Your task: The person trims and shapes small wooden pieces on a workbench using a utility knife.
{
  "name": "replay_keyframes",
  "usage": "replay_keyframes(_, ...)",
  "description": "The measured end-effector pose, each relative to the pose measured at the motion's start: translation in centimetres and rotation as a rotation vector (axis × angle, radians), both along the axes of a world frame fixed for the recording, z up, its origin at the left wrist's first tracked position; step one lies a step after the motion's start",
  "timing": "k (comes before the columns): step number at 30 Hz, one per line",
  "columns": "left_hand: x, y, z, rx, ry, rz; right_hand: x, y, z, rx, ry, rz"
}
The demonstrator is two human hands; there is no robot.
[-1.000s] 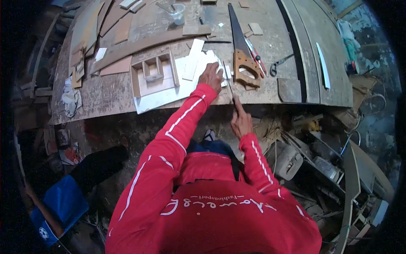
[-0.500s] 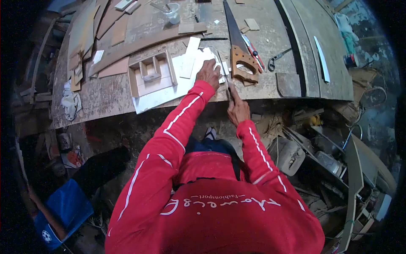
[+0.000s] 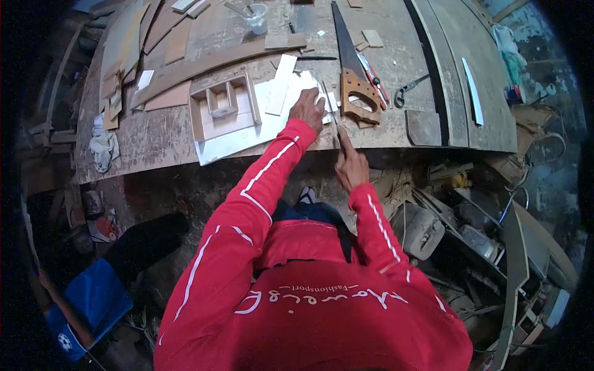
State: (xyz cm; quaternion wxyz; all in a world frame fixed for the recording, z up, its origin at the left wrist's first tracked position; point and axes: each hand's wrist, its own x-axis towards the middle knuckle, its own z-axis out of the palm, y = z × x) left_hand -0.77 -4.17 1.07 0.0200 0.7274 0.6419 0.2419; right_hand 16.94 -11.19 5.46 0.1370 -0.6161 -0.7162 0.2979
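Note:
My right hand (image 3: 352, 166) is closed around the handle of a long thin-bladed tool (image 3: 331, 111); I cannot tell whether it is a file or a small saw. Its blade points away from me, running just right of my left fingers. My left hand (image 3: 307, 110) has its fingers bent and pressed down on a small white piece (image 3: 322, 91) over the white board (image 3: 229, 146). The fingers partly cover that piece. Left of this hand lie a pale strip (image 3: 281, 85) and an open wooden box with dividers (image 3: 198, 117). A handsaw (image 3: 360, 97) lies to the right.
On the workbench (image 3: 148, 139) are a red utility knife (image 3: 375, 80), scissors (image 3: 405, 93), a plastic cup (image 3: 256, 23) and several wood offcuts. A crumpled cloth (image 3: 104, 148) lies at the left edge. Another person in blue (image 3: 99, 300) is at lower left; scrap (image 3: 470, 229) fills the lower right.
My right hand has drawn slightly back toward me with the thin-bladed tool. My left hand stays pressed in nearly the same place. The view has shifted slightly.

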Motion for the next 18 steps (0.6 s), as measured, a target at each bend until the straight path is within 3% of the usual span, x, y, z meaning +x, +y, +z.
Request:
replay_keyframes(4, 0.1, -0.1, 0.2, -0.024, 0.013, -0.004, -1.9, 2.9, -1.0, 0.129, 0.073, 0.006)
replay_keyframes(8, 0.2, 0.1, 0.0, -0.019, -0.028, 0.009, 1.0, -1.6, 0.7, -0.046, 0.061, -0.019)
replay_keyframes(13, 0.1, 0.2, 0.4, -0.038, -0.001, -0.006, -1.4, 2.5, -1.6, 0.066, 0.086, -0.009)
replay_keyframes(18, 0.1, 0.2, 0.4, -0.084, -0.019, 0.000, 1.3, -1.4, -2.0, 0.036, 0.029, -0.012)
